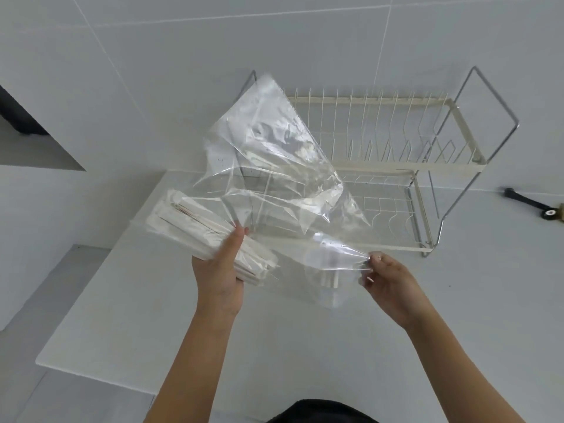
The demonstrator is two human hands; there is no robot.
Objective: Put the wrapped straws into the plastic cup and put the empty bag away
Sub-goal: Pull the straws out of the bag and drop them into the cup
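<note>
My left hand (221,270) grips a bundle of white paper-wrapped straws (195,222), which points up and to the left above the counter. My right hand (386,277) pinches one corner of a clear, empty plastic bag (274,160). The bag hangs crumpled in the air between my hands and the dish rack. Under the bag's lower part, between my hands, a clear plastic cup (331,285) stands on the counter, seen faintly through the film.
A cream wire dish rack (396,166) with a chrome frame stands at the back of the white counter (305,346). The counter's left edge (91,285) drops to the floor. A black-handled valve (531,206) sticks out of the tiled wall at the right.
</note>
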